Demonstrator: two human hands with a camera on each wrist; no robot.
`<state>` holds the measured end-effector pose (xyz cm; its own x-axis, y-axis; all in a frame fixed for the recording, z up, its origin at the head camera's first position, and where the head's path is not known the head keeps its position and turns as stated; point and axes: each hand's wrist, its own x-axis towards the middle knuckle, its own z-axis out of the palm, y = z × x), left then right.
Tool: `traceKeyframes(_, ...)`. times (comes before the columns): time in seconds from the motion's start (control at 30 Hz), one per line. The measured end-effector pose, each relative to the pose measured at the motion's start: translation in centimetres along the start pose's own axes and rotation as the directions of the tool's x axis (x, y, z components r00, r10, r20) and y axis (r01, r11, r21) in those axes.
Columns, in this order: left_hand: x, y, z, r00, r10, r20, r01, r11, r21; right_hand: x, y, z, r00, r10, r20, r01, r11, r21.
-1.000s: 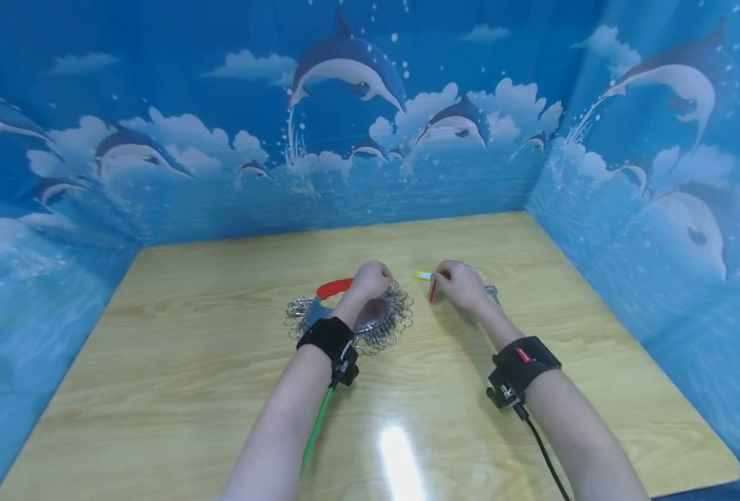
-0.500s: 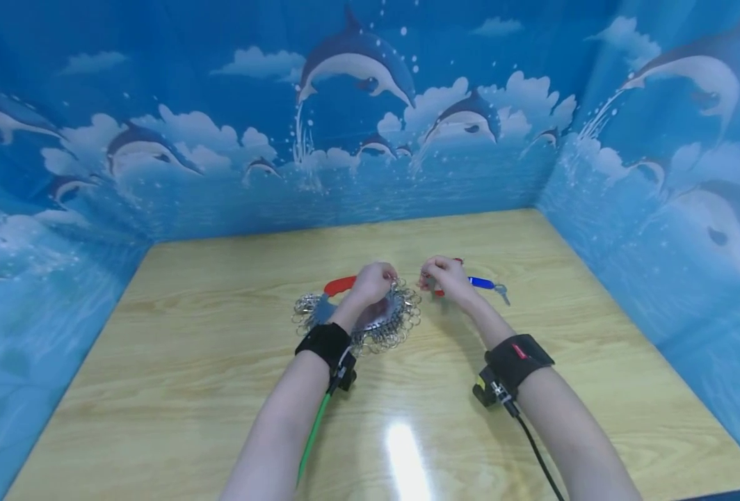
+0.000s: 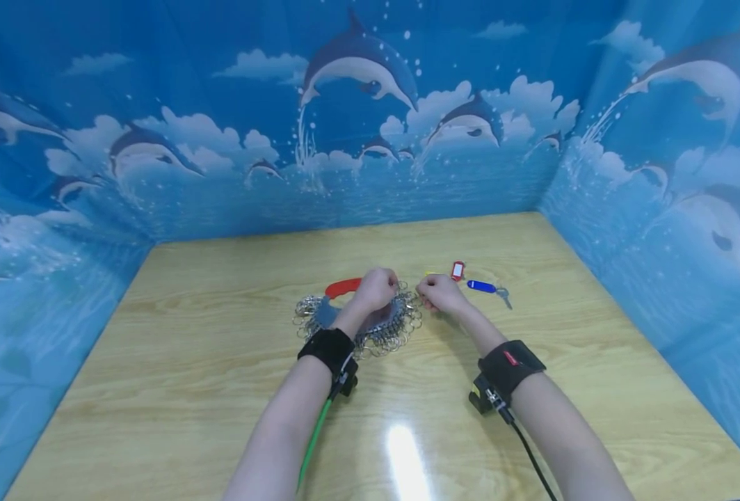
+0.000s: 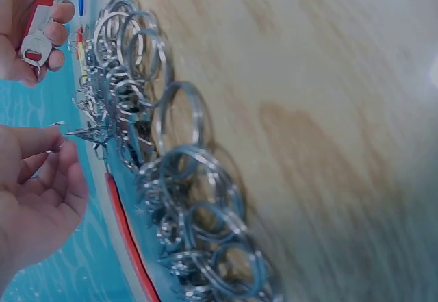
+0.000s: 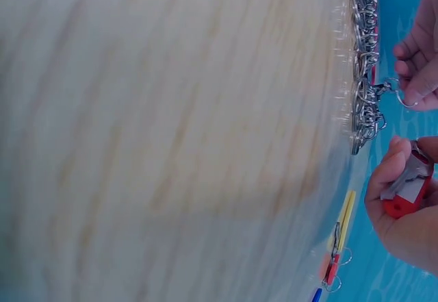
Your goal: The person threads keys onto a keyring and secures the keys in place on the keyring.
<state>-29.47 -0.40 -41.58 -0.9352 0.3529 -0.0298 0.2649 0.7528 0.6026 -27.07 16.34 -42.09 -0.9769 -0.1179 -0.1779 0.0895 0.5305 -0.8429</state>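
Note:
My left hand (image 3: 377,287) pinches a small split ring (image 5: 405,96) at the far right side of a metal plate rimmed with many split rings (image 4: 205,185). That plate has a red handle (image 3: 343,288), partly covered by my left hand in the head view. Close by on the right, my right hand (image 3: 441,293) holds a red key tag (image 5: 402,205) with a silver key (image 4: 37,42) lying along it. The two hands are apart. In the left wrist view, the split ring's link to the cluster is partly hidden by the fingers.
On the wooden table (image 3: 533,390), right of the hands, lie a red tag with a white label (image 3: 457,271) and a blue tag (image 3: 481,286) with a key (image 3: 504,297). A yellow tag (image 5: 347,220) lies partly behind my right hand. A dolphin-printed curtain (image 3: 345,188) stands behind.
My right hand has moved left toward my left hand, carrying the red key tag. The blue tag and another red tag have come into view behind it. My left hand stays at the ring cluster.

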Motion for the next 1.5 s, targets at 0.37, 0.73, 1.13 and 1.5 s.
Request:
traceKeyframes(0.37,-0.6,0.7,-0.8,0.993,-0.058,0.099,0.041,0.985,0.166,0.0,0.1,-0.3,0.999,-0.031,0.011,0.031,0.999,0.016)
traceKeyframes(0.73,-0.3,0.5,-1.0,0.996,-0.065,0.062,0.056,0.987,0.149,-0.2,-0.4,-0.6,0.996,-0.084,0.005,0.084,0.996,-0.004)
traceKeyframes(1.13,-0.6,0.3,-1.0,0.980,-0.133,0.146,0.135,0.991,-0.002,-0.1,-0.3,-0.3,0.996,-0.084,0.013,0.085,0.996,-0.019)
traceKeyframes(1.5,-0.7,-0.6,-0.7,0.974,-0.178,0.138,0.198,0.968,-0.152,0.0,0.3,0.0,0.996,-0.084,0.031,0.085,0.996,-0.034)
